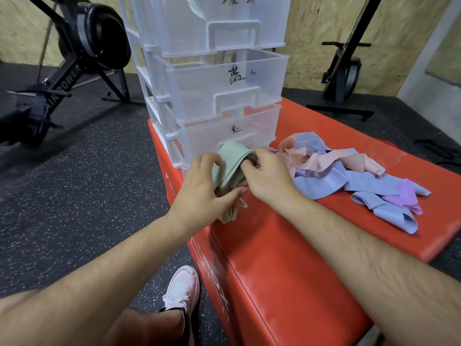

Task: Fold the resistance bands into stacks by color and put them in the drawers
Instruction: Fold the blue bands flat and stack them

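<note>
Left hand (203, 186) and right hand (268, 178) both pinch a half-folded green band (232, 156) in curled fingers, at the red pad's (287, 258) left edge, just before the clear drawers (224, 96). Loose bands (349, 176), pink, blue and purple, lie tangled toward the right edge. Most of the sorting seems left, and the visible drawers look empty.

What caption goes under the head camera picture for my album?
Left hand and right hand fold a green band by clear drawers.
</note>
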A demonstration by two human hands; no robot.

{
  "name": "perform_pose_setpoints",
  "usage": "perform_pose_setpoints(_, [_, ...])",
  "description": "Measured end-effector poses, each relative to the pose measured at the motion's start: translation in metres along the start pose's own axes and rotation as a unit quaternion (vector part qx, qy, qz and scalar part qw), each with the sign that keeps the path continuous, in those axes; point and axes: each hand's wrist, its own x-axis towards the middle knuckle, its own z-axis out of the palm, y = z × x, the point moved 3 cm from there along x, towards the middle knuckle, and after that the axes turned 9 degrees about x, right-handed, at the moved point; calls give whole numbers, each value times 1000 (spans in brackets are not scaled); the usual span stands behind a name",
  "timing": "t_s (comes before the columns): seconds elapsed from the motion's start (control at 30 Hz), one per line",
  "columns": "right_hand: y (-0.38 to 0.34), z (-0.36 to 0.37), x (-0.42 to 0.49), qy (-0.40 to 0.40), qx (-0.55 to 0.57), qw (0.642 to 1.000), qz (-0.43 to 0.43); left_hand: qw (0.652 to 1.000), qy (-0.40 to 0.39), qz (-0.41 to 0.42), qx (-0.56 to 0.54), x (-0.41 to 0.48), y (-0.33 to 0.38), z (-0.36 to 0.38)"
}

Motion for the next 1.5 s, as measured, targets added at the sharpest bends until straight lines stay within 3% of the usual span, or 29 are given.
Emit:
perform_pose_setpoints(0.1, [-2, -1, -2, -14, 120, 990, 73, 989, -54, -78, -111, -1, 11, 2])
perform_pose_setpoints(0.17, [-5, -3, -9, -29, 231, 963, 134, 980, -57, -94, -168, 0, 13, 5])
perform_pose_setpoints(0.5, [2, -15, -18, -30, 319, 936, 145, 936, -159, -126, -287, 6, 7, 3])
perform_pose_setpoints(0.67, [12, -7, -10, -25, 362, 919, 153, 948, -170, -125, -240, 19, 1, -8])
perform_pose_setpoints(0.77, [19, -4, -3, -28, 379, 914, 143, 987, -140, -39, -68, 26, -1, -9])
perform_pose_setpoints(0.83, [28, 0, -1, -32, 377, 914, 146, 992, -105, 44, 56, 26, -1, -4])
perform_pose_setpoints(0.93, [42, 8, -4, -13, 301, 940, 160, 979, -90, 94, 156, 20, -10, 15])
perform_pose_setpoints(1.07, [69, 22, -10, -12, 210, 964, 165, 956, -131, 105, 239, 10, -24, 42])
perform_pose_setpoints(1.2, [75, 21, -11, -22, 61, 994, 93, 936, -119, 102, 315, 2, -27, 45])
perform_pose_setpoints(1.4, [81, 25, -14, -74, -185, 980, 2, 934, -78, 67, 342, -19, -37, 40])
perform_pose_setpoints(1.5, [79, 23, -14, -77, -172, 982, 5, 921, -46, 87, 378, -18, -36, 39])
